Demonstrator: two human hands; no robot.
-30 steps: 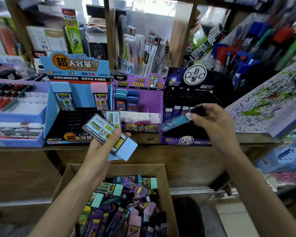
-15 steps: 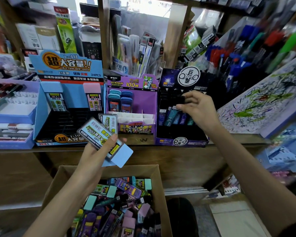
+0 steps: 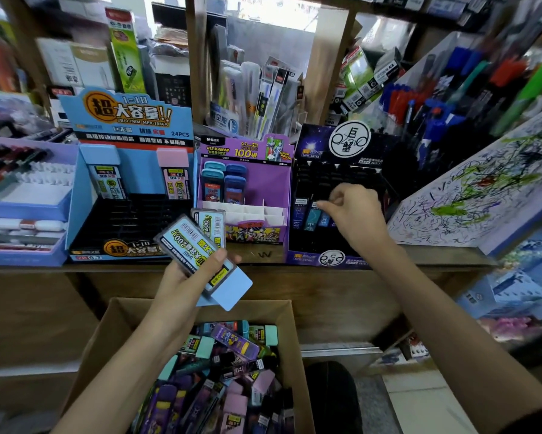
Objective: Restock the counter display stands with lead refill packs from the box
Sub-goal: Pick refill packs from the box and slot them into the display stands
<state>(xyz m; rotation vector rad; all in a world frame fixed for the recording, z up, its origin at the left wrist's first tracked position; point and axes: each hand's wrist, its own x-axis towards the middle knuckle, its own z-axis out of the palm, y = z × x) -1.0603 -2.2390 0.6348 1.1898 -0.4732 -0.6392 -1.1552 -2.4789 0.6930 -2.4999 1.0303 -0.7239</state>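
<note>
One head-worn, wide-angle view. We look forward and steeply down, standing right over the box (image 3: 106,327), which fills the bottom centre. The desk (image 3: 426,256) edge crosses mid-frame within arm's reach, with the display stands (image 3: 138,170) along it facing us. Left arm (image 3: 128,361) and right arm (image 3: 451,324) enter from the lower corners. The shelving uprights (image 3: 332,73) behind lean with the lens.

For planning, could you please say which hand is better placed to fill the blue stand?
Left: left hand holds blue-capped packs near the blue stand; right hand is at the dark stand.
</note>
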